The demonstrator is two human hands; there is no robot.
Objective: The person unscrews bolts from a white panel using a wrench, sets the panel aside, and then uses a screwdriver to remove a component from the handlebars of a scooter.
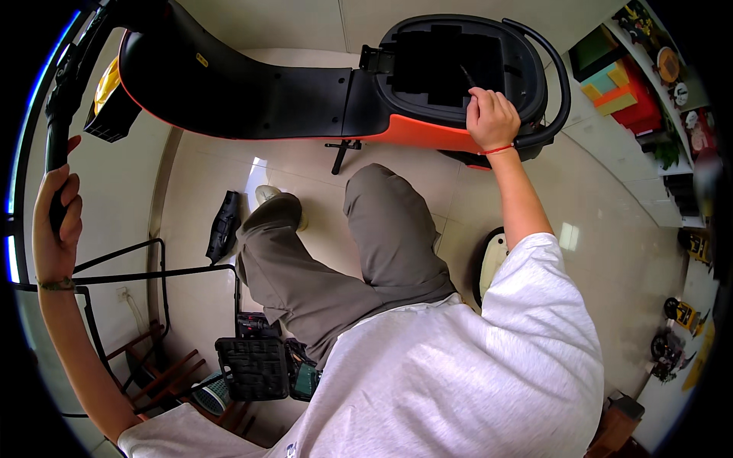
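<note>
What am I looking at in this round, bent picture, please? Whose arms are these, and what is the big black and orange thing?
There is only one picture. It comes from a wide camera worn on a person's head, looking down, so straight lines bend near the edge. The two bare arms belong to that person. The big thing is an electric scooter, black and orange, standing on a tiled floor. Its seat is off or lifted, so the open seat compartment shows. The left hand grips the handlebar. The right hand rests, fingers curled, on the rim of the compartment. Below are the person's grey trousers and white shirt.
</note>
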